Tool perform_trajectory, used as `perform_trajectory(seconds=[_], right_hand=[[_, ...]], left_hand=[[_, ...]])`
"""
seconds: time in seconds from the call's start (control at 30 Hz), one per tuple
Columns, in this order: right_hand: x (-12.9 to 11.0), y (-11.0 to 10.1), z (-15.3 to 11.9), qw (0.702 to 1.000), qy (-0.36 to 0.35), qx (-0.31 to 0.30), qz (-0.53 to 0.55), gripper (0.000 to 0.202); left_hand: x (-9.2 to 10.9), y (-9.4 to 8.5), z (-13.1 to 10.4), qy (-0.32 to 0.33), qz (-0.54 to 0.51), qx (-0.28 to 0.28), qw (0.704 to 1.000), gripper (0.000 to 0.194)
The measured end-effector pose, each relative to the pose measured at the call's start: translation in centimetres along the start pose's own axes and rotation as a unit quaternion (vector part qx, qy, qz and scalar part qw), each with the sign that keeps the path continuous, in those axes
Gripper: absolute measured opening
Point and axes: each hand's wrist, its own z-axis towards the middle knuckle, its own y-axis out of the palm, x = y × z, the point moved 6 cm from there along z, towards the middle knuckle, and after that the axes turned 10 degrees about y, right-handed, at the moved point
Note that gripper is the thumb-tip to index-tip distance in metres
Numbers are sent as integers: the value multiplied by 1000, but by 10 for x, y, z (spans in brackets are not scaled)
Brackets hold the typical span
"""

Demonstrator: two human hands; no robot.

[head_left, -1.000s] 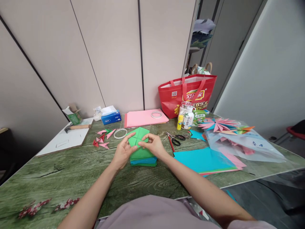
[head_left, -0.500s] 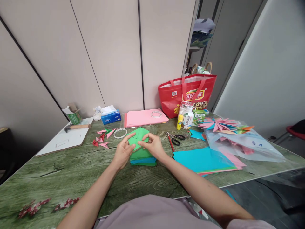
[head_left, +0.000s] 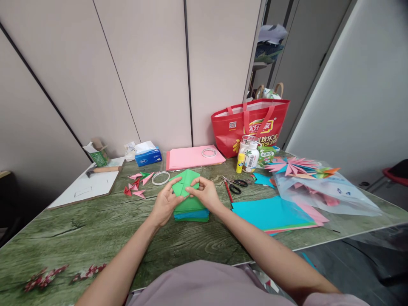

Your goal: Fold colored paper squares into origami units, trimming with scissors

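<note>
A folded green paper (head_left: 188, 177) is held between my two hands, with crease lines on its face. My left hand (head_left: 165, 202) grips its left and lower edge between thumb and fingers. On the other side my right hand (head_left: 205, 193) pinches the lower right part, thumb and fingertips together. Right under it lies a stack of green and blue paper (head_left: 191, 215), partly covered by my hands and the piece held.
Left are small folded paper pieces (head_left: 135, 185), a tape roll (head_left: 160, 178) and a hammer (head_left: 103, 169). Pink sheets (head_left: 191, 158) lie behind. Rightward are scissors (head_left: 235, 189), a glue stick (head_left: 240, 163), blue sheets (head_left: 270, 212) and a red bag (head_left: 229, 136).
Both thumbs have shifted slightly along the lower edge of the green paper, and more of its creased face shows. Everything else is still.
</note>
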Motion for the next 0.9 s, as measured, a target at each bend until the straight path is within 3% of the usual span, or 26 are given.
perform_trajectory(seconds=[0.13, 0.47, 0.9], right_hand=[[0, -1, 0, 1000, -4, 12, -15, 34], [1, -1, 0, 999, -8, 22, -22, 33], [-1, -1, -1, 1000, 0, 20, -12, 36]], left_hand=[[-4, -7, -1, -13, 54, 23, 998, 49], [-6, -6, -1, -25, 33, 31, 999, 52], [-4, -10, -1, -8, 98, 46, 994, 57]])
